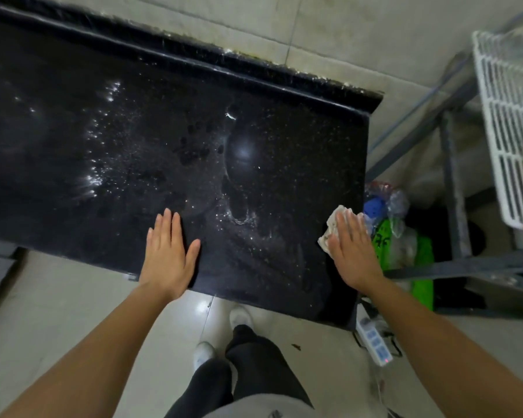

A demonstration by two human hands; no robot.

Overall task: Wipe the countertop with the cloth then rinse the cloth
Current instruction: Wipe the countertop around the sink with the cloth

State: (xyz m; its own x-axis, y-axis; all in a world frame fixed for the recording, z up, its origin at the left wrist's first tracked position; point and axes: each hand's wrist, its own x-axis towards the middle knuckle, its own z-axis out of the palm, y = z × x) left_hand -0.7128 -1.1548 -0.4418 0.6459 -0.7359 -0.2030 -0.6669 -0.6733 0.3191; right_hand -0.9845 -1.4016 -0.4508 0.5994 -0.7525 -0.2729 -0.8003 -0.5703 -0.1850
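Observation:
A black speckled countertop (139,140) fills the upper left and middle, wet with streaks and droplets. A crumpled pale cloth (334,223) lies near the counter's right end, close to the front edge. My right hand (352,251) presses flat on the cloth with straight fingers, covering most of it. My left hand (168,251) rests flat on the bare counter near the front edge, fingers straight and holding nothing.
A metal shelf frame (453,188) stands right of the counter, with a white wire rack (507,122) on top. Plastic bags (402,233), one green, lie below it. A white power strip (375,345) lies on the tiled floor beside my feet.

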